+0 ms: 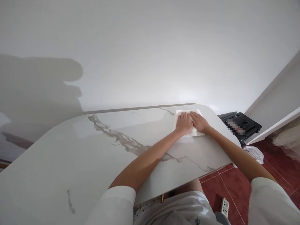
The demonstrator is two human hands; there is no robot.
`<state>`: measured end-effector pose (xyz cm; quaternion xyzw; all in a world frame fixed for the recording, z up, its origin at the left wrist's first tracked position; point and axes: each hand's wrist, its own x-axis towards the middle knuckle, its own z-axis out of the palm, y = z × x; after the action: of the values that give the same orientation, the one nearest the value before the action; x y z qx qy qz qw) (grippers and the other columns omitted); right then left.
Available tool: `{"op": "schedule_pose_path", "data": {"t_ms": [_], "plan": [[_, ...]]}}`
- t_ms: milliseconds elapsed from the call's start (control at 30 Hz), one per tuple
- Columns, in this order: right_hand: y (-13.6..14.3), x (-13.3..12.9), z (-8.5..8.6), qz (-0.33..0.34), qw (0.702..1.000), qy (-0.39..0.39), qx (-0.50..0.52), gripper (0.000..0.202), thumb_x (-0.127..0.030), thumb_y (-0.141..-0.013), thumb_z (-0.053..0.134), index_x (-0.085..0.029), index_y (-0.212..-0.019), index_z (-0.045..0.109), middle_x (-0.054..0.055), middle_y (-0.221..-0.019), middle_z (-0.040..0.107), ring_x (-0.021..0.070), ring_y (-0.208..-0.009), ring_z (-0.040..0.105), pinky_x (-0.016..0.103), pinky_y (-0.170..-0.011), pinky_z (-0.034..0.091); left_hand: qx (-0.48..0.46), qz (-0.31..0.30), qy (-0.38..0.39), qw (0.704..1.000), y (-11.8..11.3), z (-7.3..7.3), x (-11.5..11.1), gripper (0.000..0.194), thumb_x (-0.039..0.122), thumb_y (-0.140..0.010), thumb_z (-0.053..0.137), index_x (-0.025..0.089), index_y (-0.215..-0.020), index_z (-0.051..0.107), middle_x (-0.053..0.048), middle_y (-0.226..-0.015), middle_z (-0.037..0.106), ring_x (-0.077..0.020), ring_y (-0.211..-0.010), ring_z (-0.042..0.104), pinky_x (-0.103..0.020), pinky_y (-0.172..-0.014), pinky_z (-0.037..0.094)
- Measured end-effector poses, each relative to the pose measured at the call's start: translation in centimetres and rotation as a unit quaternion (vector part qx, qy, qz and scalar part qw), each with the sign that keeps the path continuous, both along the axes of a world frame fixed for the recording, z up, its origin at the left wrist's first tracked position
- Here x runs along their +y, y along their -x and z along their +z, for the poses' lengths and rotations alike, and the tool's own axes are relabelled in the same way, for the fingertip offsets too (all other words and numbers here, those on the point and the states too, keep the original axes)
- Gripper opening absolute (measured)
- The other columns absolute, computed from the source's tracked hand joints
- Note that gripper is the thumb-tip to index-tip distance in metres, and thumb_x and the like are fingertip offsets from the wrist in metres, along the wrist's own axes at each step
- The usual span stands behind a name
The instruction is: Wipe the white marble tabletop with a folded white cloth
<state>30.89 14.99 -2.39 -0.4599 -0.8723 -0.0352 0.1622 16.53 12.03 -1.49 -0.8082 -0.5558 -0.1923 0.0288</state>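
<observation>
A white cloth or paper towel [178,113] lies flat on the white marble-patterned table [98,150], near its far right part. My left hand [184,123] presses down on the cloth, its fingers pointing forward and its palm lowered. Beside it, touching it, my right hand [198,121] lies flat on the cloth with its fingers stretched toward the left hand. Parts of the cloth show around both hands; the rest is hidden under them.
A pale wall [140,56] rises behind the table. Right of the table are a black case [243,125] and a white plastic bag [254,154]. A power strip [225,207] rests on the red tiled floor [234,187]. Sheer fabric [289,140] hangs at the far right.
</observation>
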Motion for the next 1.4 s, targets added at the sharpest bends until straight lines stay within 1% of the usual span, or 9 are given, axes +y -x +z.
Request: {"op": "schedule_pose_path", "data": {"t_ms": [167,300,500,667,800,933,1067,1233,1400], "plan": [[3.5,4.9,0.7,0.001,1.000,0.024,-0.015,0.053,-0.021,-0.088,0.029,-0.008,-0.139,0.038,0.012,-0.145,0.037,0.0237,-0.134,0.032,0.042,-0.111,0.028,0.007,0.024,-0.015,1.000,3.0,0.0,4.4,0.044,0.022,-0.088,0.034,0.005,-0.128,0.043,-0.018,-0.134,0.045,-0.0297,-0.125,0.038,-0.043,-0.103,0.029],[4.9,8.3,0.8,0.022,0.999,0.033,-0.011,0.053,-0.022,-0.089,0.029,-0.005,-0.138,0.038,0.012,-0.145,0.038,0.0234,-0.134,0.032,0.040,-0.112,0.026,0.009,0.045,-0.022,0.999,4.1,0.0,7.3,0.042,0.022,-0.089,0.034,0.004,-0.125,0.045,-0.018,-0.129,0.048,-0.0294,-0.122,0.039,-0.041,-0.101,0.029],[3.9,11.5,0.4,0.033,0.999,0.041,0.011,0.052,-0.023,-0.089,0.029,-0.005,-0.137,0.038,0.012,-0.143,0.040,0.0220,-0.133,0.033,0.038,-0.112,0.026,0.007,0.058,-0.024,0.998,3.0,-0.2,10.0,0.040,0.022,-0.088,0.034,0.005,-0.123,0.047,-0.017,-0.121,0.053,-0.0298,-0.115,0.043,-0.040,-0.098,0.031],[2.1,11.9,0.1,0.011,0.999,0.041,0.023,0.050,-0.023,-0.090,0.027,-0.008,-0.137,0.040,0.011,-0.142,0.043,0.0208,-0.131,0.037,0.039,-0.110,0.029,0.006,0.038,-0.029,0.999,1.4,-0.1,10.8,0.041,0.022,-0.089,0.034,0.005,-0.123,0.047,-0.017,-0.121,0.053,-0.0291,-0.115,0.043,-0.040,-0.099,0.030],[1.0,10.6,0.2,-0.019,0.999,0.037,0.015,0.051,-0.024,-0.091,0.026,-0.006,-0.137,0.039,0.012,-0.143,0.040,0.0223,-0.133,0.034,0.040,-0.111,0.027,0.009,0.017,-0.030,0.999,0.4,0.0,10.1,0.043,0.021,-0.088,0.034,0.005,-0.127,0.044,-0.017,-0.126,0.050,-0.0286,-0.120,0.041,-0.040,-0.101,0.029],[-0.4,7.8,0.1,-0.033,0.999,0.031,0.015,0.052,-0.024,-0.090,0.025,-0.008,-0.138,0.038,0.011,-0.144,0.039,0.0230,-0.134,0.032,0.043,-0.111,0.028,0.002,0.000,-0.027,1.000,-0.7,-0.2,8.1,0.045,0.022,-0.088,0.035,0.006,-0.130,0.042,-0.017,-0.135,0.045,-0.0292,-0.126,0.037,-0.041,-0.103,0.028],[-2.1,3.7,-0.1,-0.045,0.999,0.016,0.014,0.054,-0.025,-0.090,0.024,-0.009,-0.139,0.036,0.013,-0.145,0.037,0.0242,-0.134,0.032,0.045,-0.110,0.028,0.001,-0.035,-0.031,0.999,-1.9,-0.5,5.1,0.047,0.023,-0.088,0.034,0.006,-0.131,0.041,-0.017,-0.137,0.043,-0.0298,-0.129,0.036,-0.043,-0.105,0.027],[-3.3,-2.3,-0.4,-0.072,0.997,-0.001,0.003,0.055,-0.024,-0.089,0.025,-0.002,-0.138,0.037,0.018,-0.144,0.037,0.0270,-0.134,0.032,0.047,-0.109,0.030,0.013,-0.082,-0.020,0.996,-2.7,-0.7,0.7,0.049,0.023,-0.089,0.034,0.004,-0.134,0.038,-0.017,-0.141,0.040,-0.0301,-0.131,0.034,-0.043,-0.107,0.026],[-3.6,-8.0,-0.4,-0.085,0.996,-0.012,0.001,0.053,-0.026,-0.091,0.025,-0.009,-0.140,0.036,0.015,-0.144,0.037,0.0260,-0.134,0.033,0.049,-0.107,0.033,0.017,-0.095,-0.006,0.995,-2.9,-0.6,-4.4,0.052,0.025,-0.090,0.033,0.001,-0.136,0.035,-0.019,-0.143,0.037,-0.0321,-0.134,0.031,-0.045,-0.108,0.026]]}}
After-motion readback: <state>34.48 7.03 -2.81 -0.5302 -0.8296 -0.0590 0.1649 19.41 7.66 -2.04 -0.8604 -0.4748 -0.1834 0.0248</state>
